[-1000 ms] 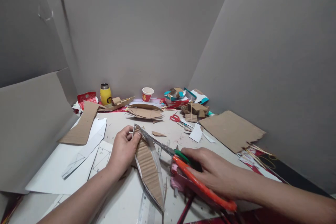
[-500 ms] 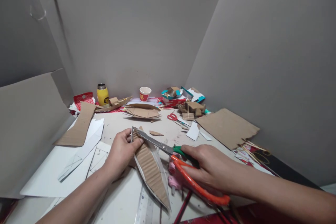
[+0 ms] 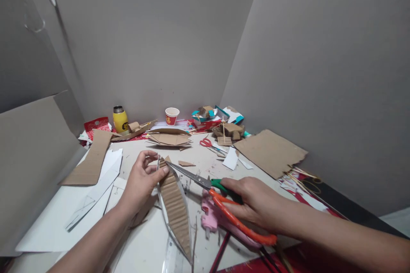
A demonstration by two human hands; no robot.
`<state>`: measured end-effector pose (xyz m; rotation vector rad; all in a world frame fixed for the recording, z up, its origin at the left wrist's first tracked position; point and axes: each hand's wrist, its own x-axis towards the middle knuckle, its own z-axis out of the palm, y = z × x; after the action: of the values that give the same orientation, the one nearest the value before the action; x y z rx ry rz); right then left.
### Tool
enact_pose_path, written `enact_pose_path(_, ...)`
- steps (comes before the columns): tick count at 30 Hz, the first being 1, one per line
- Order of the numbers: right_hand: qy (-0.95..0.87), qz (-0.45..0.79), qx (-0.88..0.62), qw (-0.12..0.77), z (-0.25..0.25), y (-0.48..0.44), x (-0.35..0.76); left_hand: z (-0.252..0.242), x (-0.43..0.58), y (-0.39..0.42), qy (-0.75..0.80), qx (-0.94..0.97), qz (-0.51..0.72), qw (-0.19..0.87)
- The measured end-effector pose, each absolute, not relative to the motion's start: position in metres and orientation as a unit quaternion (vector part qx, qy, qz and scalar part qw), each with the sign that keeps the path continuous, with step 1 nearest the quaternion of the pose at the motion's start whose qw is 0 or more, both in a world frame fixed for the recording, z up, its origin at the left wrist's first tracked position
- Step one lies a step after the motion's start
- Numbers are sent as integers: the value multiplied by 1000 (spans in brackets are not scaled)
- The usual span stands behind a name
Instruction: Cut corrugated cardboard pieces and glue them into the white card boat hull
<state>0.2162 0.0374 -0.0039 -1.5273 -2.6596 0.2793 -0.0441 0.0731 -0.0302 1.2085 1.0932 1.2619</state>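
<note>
My left hand [image 3: 143, 182] pinches the upper end of a leaf-shaped piece of corrugated cardboard [image 3: 176, 204] with a pale rim along its edges. In my right hand [image 3: 251, 198] is a pair of scissors [image 3: 221, 192] with one orange and one green handle. Their blades point left, and the tips lie at the upper right edge of the cardboard piece, close to my left thumb. The blades look nearly closed. A pink glue gun [image 3: 209, 217] lies on the table, partly hidden behind the scissors and my right hand. Under the cardboard's lower end, a clear ruler [image 3: 173, 258] shows.
Beyond my hands lie a boat-shaped cardboard piece [image 3: 169, 137], small red scissors [image 3: 206, 142] and a paper cup [image 3: 172, 116]. A yellow bottle [image 3: 120, 120] stands back left. Cardboard [image 3: 85, 160] and white paper [image 3: 45, 226] cover the left, a brown sheet [image 3: 272, 151] the right.
The cardboard piece has shifted slightly and turned more face-on. The scissor tips have moved from its tip to its upper right edge. The view has swung a little to the right.
</note>
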Motion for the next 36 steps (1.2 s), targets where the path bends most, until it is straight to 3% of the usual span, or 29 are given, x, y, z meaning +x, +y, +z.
enact_pose_path(11,-861,109,-494,55,-6,38,219,-29,-39,68,431,526,508,530)
enact_pose_path(36,-870,-17,-493,5,-10,46,220,-36,-36,67,425,518,525,525)
